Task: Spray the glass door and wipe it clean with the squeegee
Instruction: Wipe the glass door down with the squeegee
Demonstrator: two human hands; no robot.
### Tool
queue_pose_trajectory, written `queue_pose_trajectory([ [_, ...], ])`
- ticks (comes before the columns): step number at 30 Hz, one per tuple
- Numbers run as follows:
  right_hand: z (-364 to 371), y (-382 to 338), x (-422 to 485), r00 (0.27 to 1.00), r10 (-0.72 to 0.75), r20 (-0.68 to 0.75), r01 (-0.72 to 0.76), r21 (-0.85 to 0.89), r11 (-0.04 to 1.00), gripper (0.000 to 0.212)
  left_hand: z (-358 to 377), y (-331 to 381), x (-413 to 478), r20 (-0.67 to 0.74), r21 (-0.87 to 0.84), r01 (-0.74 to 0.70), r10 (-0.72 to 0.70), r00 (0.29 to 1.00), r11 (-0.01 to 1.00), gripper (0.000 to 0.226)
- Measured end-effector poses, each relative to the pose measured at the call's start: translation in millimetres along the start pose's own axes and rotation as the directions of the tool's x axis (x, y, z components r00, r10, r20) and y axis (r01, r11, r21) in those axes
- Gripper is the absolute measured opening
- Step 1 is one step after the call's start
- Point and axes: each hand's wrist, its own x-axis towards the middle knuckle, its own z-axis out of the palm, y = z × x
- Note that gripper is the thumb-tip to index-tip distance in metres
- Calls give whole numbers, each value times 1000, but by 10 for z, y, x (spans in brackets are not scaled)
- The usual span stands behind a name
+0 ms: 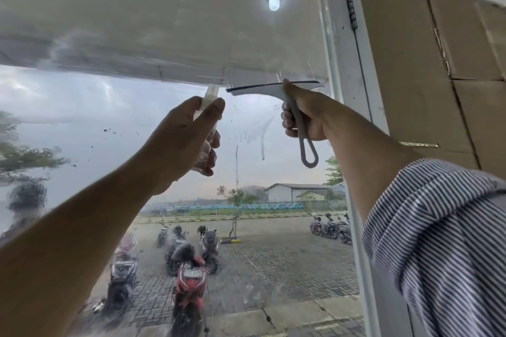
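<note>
Gripping the squeegee (262, 90) in the right hand (304, 117), just off centre toward 1 o'clock, fingers curled round the grey handle, thumb up behind the white head. Holding the dark rubber blade roughly level against the glass door (109, 117), its right end close to the white door frame (353, 90) at 2 o'clock. Below the fist, the handle's loop hanging free. Lower down at 4 o'clock, a striped sleeve (438, 241) pushed up the forearm.

Clutching a clear spray bottle (209, 96) in the left hand (180, 139), near centre and slightly toward 11 o'clock, fingers wrapped round the body, white nozzle poking up past thumb and forefinger toward the pane. Cannot tell how much liquid inside: body mostly hidden behind the palm. Well apart from the squeegee's left tip, no touching.

Between the two hands, thin run marks and a few dark specks on the glass. Toward 8 and 9 o'clock, wet blur and droplets.

Stacked at 3 o'clock beyond the frame, brown cardboard boxes (410, 63), flaps closed, contents out of sight.

Through the pane at 6 o'clock, parked motorbikes (189, 276) on paving.
</note>
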Motion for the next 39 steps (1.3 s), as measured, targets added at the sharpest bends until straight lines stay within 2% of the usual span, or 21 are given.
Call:
queue_pose_trajectory([
  [5,37,-242,118,996,-7,-91,26,212,977,61,-120,46,-10,1,45,-10,10,1000,999,29],
  [9,62,-389,213,991,62,-116,-23,311,950,63,-187,54,8,-12,69,-15,16,1000,997,30],
  [14,102,-431,257,964,123,-234,-51,292,955,56,-219,53,20,17,84,-40,39,999,996,28],
  [20,250,-276,162,955,188,-231,-100,345,933,52,-316,-33,13,38,61,-62,60,997,996,26],
  [26,605,114,26,932,281,-231,-172,400,900,51,-443,-115,-67,48,74,-8,5,999,997,25],
  [30,747,117,-97,946,259,-195,-135,489,862,58,-512,-59,-86,52,35,6,-8,999,999,25],
  [32,702,9,-130,960,211,-184,-74,558,826,57,-515,-31,-89,60,45,1,-4,998,999,26],
  [35,524,-222,-122,965,141,-221,57,702,710,44,-514,-4,-95,67,69,-22,17,998,997,28],
  [39,323,-354,-22,955,148,-257,134,821,555,51,-545,-11,-112,58,73,-22,18,998,997,30],
])
